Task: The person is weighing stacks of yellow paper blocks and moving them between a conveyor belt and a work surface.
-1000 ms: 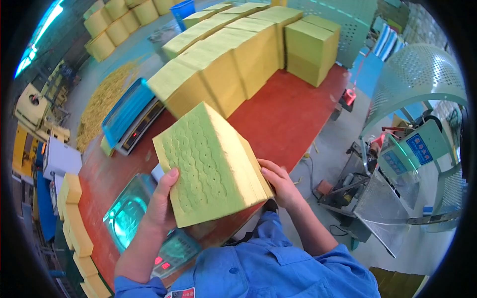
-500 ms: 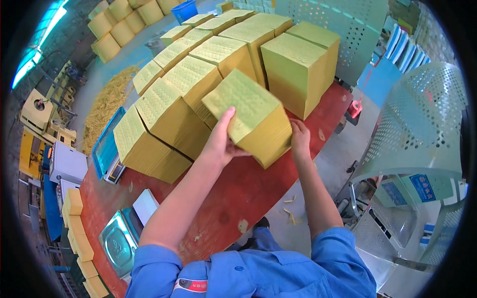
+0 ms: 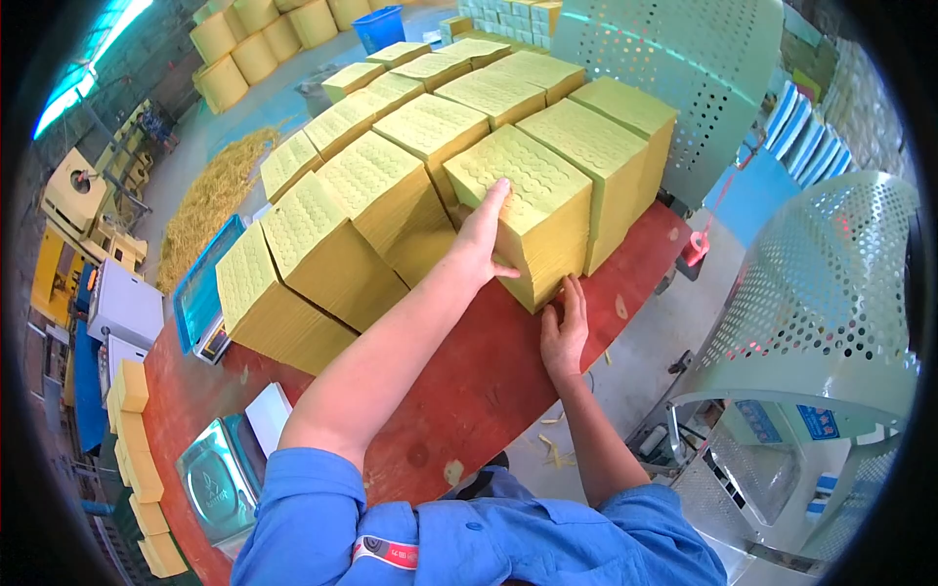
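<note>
As the stack point(image 3: 552, 234), no longer lifted, stands on the table point(image 3: 469, 381), its row point(image 3: 618, 200) seems fuller; left hand point(image 3: 479, 239) lies spread on it, right hand point(image 3: 564, 337) loose at its lower corner.

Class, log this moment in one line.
left hand: spread against yellow stack | right hand: at its lower edge | position: beside similar stacks | below: red table

The bare left hand point(image 3: 477, 244) contacts a yellow, block-shaped stack of embossed paper sheets point(image 3: 537, 181), thumb on its top face. The bare right hand point(image 3: 565, 337) sits at its lower right side. Similar yellow paper stacks point(image 3: 366, 181) stand alongside on a red-painted tabletop point(image 3: 440, 410).
</note>
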Demonstrator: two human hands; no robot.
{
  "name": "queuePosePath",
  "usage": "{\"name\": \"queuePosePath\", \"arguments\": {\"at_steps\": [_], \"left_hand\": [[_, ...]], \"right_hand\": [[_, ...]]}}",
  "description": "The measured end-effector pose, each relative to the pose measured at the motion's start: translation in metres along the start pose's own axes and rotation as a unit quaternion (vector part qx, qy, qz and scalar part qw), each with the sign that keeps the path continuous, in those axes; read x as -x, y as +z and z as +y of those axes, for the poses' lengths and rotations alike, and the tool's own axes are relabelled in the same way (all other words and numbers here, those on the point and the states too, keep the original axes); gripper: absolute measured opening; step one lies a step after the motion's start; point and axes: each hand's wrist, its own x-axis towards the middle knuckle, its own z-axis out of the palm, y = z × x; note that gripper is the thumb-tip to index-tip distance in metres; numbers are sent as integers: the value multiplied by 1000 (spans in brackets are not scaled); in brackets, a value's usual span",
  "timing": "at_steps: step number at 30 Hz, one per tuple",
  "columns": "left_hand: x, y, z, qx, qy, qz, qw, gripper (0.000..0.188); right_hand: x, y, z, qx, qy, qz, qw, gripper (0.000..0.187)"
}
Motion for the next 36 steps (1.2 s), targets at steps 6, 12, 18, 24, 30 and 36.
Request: {"name": "queuePosePath", "arguments": {"at_steps": [6, 12, 18, 24, 30, 36], "left_hand": [[57, -39, -6, -17, 78, -68, 994, 103], [203, -152, -58, 19, 80, -117, 990, 88], [428, -322, -150, 165, 215, 159, 949, 51], [614, -379, -224, 229, 311, 344, 856, 48], [753, -462, -304, 267, 338, 409, 805, 45], [868, -523, -334, 276, 359, 484, 749, 42]], "right_hand": [[4, 12, 9, -19, -27, 6, 999, 43], [24, -18, -11, -32, 62, -7, 998, 30], [150, 40, -108, -312, 59, -220, 922, 25], [301, 95, -306, -402, -18, -459, 792, 20], [493, 113, -395, -405, -53, -670, 620, 17], [637, 128, -447, -388, 51, -759, 521, 19]]}}
